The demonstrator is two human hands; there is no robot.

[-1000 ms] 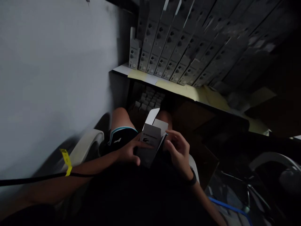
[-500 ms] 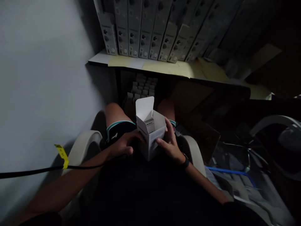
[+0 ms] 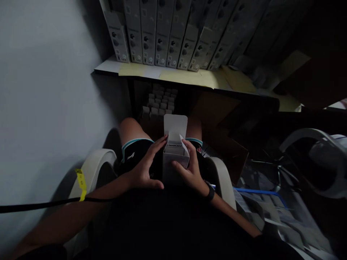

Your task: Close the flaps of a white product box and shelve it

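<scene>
A small white carton (image 3: 173,168) stands upright between my thighs, its top uncovered and its tall back flap (image 3: 175,124) raised. Dark printed lettering shows on a part inside the opening. My right hand (image 3: 193,169) holds the carton from the right, thumb across the front face and fingers by the right side flap (image 3: 184,143). On the other side, the fingertips of my left hand (image 3: 146,168) touch the left upper edge. Its fingers are extended and the thumb points away, free of the carton. The carton's lower part is in shadow.
Tall printed boxes (image 3: 162,43) line the shelf (image 3: 151,72) ahead. Several small white boxes (image 3: 159,101) with raised flaps sit beneath it. Chair armrests (image 3: 101,155) flank me; a black cable (image 3: 40,206) with a yellow tag crosses my left arm. A blue-edged container (image 3: 257,191) lies right.
The carton has turned to face me squarely and moved slightly right. My left hand has shifted from its front left side to the upper left edge, and my right fingers now reach the side flap.
</scene>
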